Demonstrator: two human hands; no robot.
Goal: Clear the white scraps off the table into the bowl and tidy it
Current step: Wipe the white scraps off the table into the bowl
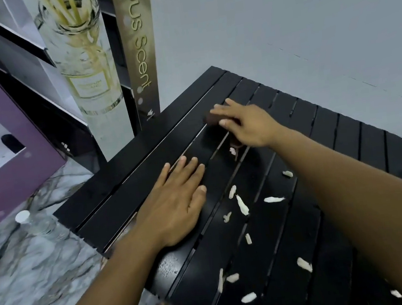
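Several white scraps (242, 205) lie scattered over the near and middle slats of the black slatted table (344, 129); one small scrap (232, 151) sits just below my right hand. My right hand (247, 124) reaches to the far part of the table, its fingers and thumb closed around the edge of a dark brown bowl (210, 119), which the hand mostly hides. My left hand (175, 201) lies flat on the table's left side, palm down and fingers spread, holding nothing.
Two tall printed banners (83, 65) stand behind the table's far left corner. A purple box (5, 151) stands at the left, beside a clear bottle with a white cap (23, 216) on the marble floor. A grey wall (279, 16) runs behind the table.
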